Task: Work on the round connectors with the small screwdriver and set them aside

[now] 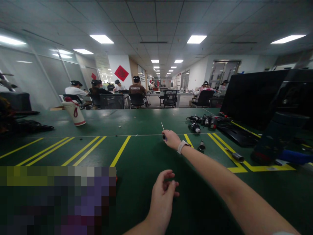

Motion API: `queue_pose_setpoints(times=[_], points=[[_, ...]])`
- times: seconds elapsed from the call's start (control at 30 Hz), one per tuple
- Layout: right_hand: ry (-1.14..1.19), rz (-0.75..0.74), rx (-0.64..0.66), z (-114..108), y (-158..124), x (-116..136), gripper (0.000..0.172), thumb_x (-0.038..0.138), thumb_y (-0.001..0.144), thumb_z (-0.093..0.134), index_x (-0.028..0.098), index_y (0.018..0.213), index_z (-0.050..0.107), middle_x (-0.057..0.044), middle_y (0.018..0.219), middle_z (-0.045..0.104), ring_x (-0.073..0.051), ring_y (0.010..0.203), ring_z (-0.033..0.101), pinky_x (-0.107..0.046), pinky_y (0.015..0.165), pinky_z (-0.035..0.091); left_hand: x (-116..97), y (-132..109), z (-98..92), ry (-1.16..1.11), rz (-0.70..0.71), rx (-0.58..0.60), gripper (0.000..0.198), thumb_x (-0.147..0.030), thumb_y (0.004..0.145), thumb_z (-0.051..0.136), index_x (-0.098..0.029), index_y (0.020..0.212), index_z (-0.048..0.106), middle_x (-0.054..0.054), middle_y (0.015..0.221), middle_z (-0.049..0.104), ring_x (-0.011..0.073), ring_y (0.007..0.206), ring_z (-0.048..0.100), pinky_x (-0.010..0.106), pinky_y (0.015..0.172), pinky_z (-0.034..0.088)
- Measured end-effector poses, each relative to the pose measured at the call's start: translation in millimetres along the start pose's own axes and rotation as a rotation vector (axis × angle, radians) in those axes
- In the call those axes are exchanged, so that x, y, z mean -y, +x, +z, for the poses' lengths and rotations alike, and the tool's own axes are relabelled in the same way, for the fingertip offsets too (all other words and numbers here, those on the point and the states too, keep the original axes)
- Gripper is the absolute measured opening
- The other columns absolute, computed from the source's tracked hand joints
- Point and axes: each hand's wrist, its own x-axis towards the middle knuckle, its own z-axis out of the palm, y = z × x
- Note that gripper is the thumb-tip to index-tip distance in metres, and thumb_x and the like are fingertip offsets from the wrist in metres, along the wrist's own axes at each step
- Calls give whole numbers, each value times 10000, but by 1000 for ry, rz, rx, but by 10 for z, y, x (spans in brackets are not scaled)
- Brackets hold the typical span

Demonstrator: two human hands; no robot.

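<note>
My right hand (171, 139) reaches out over the green table with its fingers closed around a slim tool. A thin pale rod (162, 126) sticks out beyond the fingers, and a dark round end (164, 138) shows below them; the rest is hidden in the grip. Nearer to me, my left hand (162, 192) hovers with loosely curled fingers that stand apart and nothing visible in them. To the right of my right wrist, a short metal cylinder (201, 145) stands on the table. A longer metal cylinder (236, 155) lies farther right, across the yellow tape.
Dark cylindrical parts with cables (195, 125) lie at the back right, near a black monitor (254, 94) and a dark tumbler (278, 137). A white cup (75, 112) stands back left. Pixelation hides the lower left. People sit at desks beyond.
</note>
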Motion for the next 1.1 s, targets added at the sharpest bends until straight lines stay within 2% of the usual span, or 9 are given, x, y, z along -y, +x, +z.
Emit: queue_pose_setpoints(times=[0.13,0.3,0.43,0.53,0.6,0.7,0.8,0.93,1.1], points=[[173,-74,-91,-131,-663,281,240,216,872,596,150,1100,560,-71,1112,593,-226,988,588,-422,830,495,-76,87,-83,-92,46,-169,370,-252,846,559,-180,1200,476,129,1185,546,234,952,626,324,722,539],[413,-147,-83,-212,-1541,692,328,36,740,625,188,1017,535,-25,991,625,-155,902,610,-282,799,505,-58,39,-72,-99,76,-28,464,-336,823,608,-240,1263,497,91,1323,539,257,1198,515,344,945,451],[497,-97,-90,-293,-1857,785,379,19,698,652,184,1016,527,-25,960,635,-154,850,623,-271,749,521,-20,-105,2,-129,46,100,366,-306,798,640,-183,1142,619,95,1212,644,257,1161,553,351,984,424],[484,-37,-75,-450,-1949,595,382,121,719,693,213,1060,550,-38,1042,645,-191,956,616,-344,853,503,-61,-165,18,-199,-53,160,317,-284,809,636,-170,1104,641,112,1161,666,260,1018,640,381,874,510],[395,110,-147,-573,-2007,334,328,201,785,639,233,1095,537,-47,1127,622,-211,1061,583,-400,923,468,-110,-174,7,-243,-111,144,271,-247,842,600,-159,1096,636,126,1176,645,245,940,669,384,817,544],[325,279,-222,-698,-2114,-131,283,253,898,466,203,1177,447,-123,1250,539,-250,1096,568,-490,886,481,-169,-159,-10,-299,-162,96,237,-207,884,540,-136,1096,617,142,1175,620,233,897,683,382,796,563],[265,355,-204,-683,-2173,-433,253,248,899,448,187,1144,446,-148,1256,534,-278,1097,572,-523,859,493,-186,-131,-5,-344,-158,99,226,-214,898,520,-122,1086,607,147,1125,631,238,885,687,385,791,571],[238,302,-124,-452,-1958,-441,295,225,900,495,181,1188,450,-121,1261,544,-261,1121,559,-486,904,478,-169,-111,6,-368,-133,89,209,-196,911,492,-112,1068,601,147,1088,643,236,866,692,384,778,577],[231,150,-24,-138,-1290,-315,324,259,902,565,166,1208,517,-98,1280,513,-270,1103,542,-492,898,459,-165,-130,-43,-393,-122,66,200,-208,911,491,-109,1046,600,141,1050,656,250,874,697,394,781,576]])
